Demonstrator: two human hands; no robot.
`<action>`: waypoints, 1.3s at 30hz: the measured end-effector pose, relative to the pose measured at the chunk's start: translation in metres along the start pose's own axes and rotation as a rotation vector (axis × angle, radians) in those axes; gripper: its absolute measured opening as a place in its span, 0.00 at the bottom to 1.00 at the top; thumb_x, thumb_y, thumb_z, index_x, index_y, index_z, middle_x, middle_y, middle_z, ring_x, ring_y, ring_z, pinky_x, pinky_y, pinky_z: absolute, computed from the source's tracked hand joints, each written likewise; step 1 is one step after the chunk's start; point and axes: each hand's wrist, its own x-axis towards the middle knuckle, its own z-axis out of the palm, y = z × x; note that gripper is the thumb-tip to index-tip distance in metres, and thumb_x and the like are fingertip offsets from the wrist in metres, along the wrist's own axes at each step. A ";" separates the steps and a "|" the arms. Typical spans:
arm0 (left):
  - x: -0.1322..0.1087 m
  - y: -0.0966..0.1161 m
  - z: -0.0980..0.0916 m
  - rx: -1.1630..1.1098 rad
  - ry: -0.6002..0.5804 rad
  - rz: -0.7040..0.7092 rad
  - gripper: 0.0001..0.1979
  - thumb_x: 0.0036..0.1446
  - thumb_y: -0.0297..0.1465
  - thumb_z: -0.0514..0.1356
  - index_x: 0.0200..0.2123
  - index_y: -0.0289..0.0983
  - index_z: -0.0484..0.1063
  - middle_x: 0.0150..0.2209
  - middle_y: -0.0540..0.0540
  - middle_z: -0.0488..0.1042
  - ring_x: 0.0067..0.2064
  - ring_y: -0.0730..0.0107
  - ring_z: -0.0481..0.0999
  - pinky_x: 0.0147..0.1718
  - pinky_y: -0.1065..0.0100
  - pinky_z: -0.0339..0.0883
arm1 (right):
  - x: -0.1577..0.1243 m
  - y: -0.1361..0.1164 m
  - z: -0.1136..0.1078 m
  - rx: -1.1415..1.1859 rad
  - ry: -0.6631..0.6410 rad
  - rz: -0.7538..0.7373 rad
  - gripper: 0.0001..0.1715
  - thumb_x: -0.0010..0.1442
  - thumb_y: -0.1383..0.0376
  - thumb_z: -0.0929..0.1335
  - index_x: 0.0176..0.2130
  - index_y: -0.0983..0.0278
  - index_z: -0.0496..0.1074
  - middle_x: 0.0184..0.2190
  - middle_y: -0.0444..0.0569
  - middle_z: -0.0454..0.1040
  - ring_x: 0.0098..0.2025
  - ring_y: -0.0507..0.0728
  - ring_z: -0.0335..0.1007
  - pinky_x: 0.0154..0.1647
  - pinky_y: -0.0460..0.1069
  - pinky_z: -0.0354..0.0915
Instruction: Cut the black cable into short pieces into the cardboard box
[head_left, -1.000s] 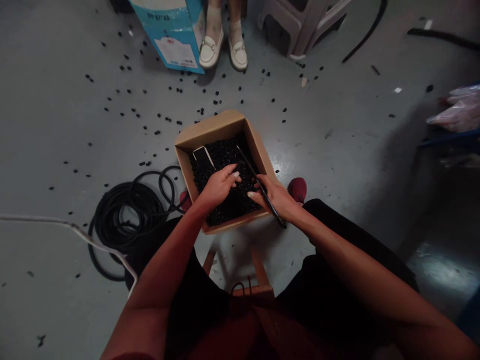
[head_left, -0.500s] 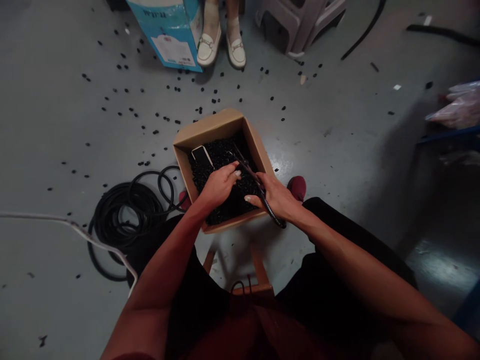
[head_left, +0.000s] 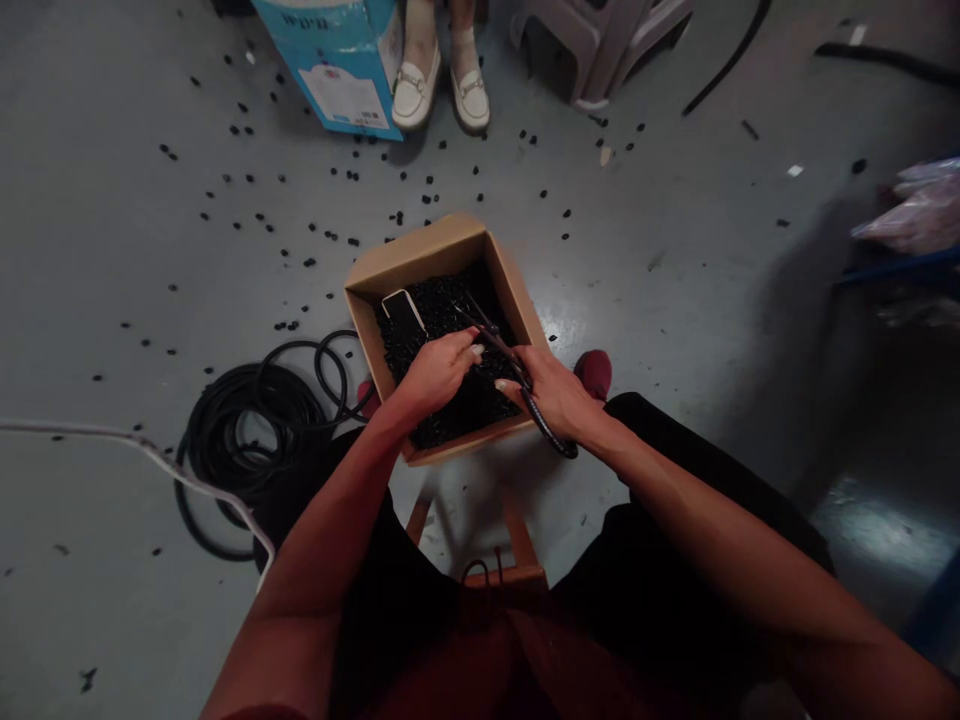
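A cardboard box (head_left: 420,256) stands on the floor between my knees, filled with small black pieces (head_left: 442,290). A phone-like object with a pale rim (head_left: 405,312) lies on them at the box's left. Over the box, my right hand (head_left: 551,390) is wrapped round a dark long-handled tool (head_left: 551,432), whose narrow end points up and left. My left hand (head_left: 442,368) is closed beside the tool's front part, thumb against fingers; what it pinches is too small and dark to make out.
Coiled black hose (head_left: 255,425) lies at the left, with a pale cable (head_left: 187,480) across it. Beyond the box are a blue carton (head_left: 341,70), another person's white shoes (head_left: 414,92) and a grey plastic stool (head_left: 592,50). Black bits dot the floor.
The tool's handle end has swung slightly right and my right thumb has moved in closer to the tool. My left hand has hardly moved.
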 end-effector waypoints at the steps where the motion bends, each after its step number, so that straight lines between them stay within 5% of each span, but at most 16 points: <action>1: 0.000 0.000 0.000 -0.007 0.002 -0.009 0.16 0.65 0.30 0.49 0.45 0.33 0.75 0.42 0.42 0.79 0.43 0.67 0.76 0.50 0.66 0.66 | 0.001 0.001 0.001 0.001 -0.001 0.000 0.21 0.64 0.56 0.62 0.51 0.66 0.65 0.43 0.56 0.72 0.45 0.63 0.68 0.41 0.53 0.62; 16: 0.004 -0.008 0.005 -0.010 -0.050 -0.019 0.12 0.63 0.30 0.48 0.31 0.36 0.68 0.28 0.48 0.72 0.29 0.72 0.70 0.35 0.69 0.65 | 0.005 0.005 0.011 -0.015 -0.083 0.051 0.13 0.58 0.65 0.62 0.45 0.64 0.64 0.35 0.53 0.75 0.33 0.58 0.67 0.31 0.48 0.54; 39: 0.007 -0.013 0.006 0.316 -0.203 -0.095 0.13 0.65 0.28 0.47 0.34 0.34 0.70 0.35 0.40 0.75 0.35 0.65 0.74 0.37 0.67 0.64 | 0.006 0.010 0.031 -0.066 -0.168 0.156 0.13 0.60 0.65 0.62 0.46 0.62 0.67 0.30 0.50 0.76 0.32 0.58 0.72 0.29 0.45 0.54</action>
